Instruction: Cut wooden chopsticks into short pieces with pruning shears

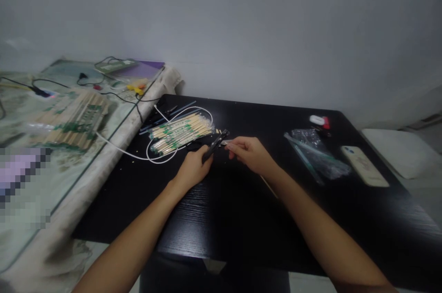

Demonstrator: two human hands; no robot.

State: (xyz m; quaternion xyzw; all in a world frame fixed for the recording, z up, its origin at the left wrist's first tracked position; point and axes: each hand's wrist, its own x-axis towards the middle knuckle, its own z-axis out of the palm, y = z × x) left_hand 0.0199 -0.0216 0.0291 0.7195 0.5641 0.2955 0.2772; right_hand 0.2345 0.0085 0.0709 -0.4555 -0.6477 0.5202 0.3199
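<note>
Got a black worktop (235, 224) up front, pretty shiny towards the 6 o'clock edge. Can spot a thin pale stick (271, 188) down around 5 o'clock, partly hidden by the right forearm (297, 201). Mid-clock, left hand (193, 166) wrapped around a black-handled tool (214, 146), and right hand (250, 152) pinching a small pale piece (226, 142) between the fingertips, right by the tool's far end. Can't tell what sort of tool, and way too tiny a piece to make out.

Over at 3 o'clock, a phone (365, 166) in a pale case, lying flat, with crumpled clear plastic (307, 139) just beside at 9 o'clock from the phone. Around 10 o'clock from the left hand, a clear-wrapped bundle of sticks (181, 134) with green print, plus a white cable (159, 162) looping around. Some bluish strips (186, 108) just behind. Back at 2 o'clock, a little white case (316, 120) next to something red.

Off at 9 o'clock, a second, glass-covered worktop (65, 169) with another wrapped bundle (74, 120) on top. Way back at 12, plain grey wall (241, 31).
</note>
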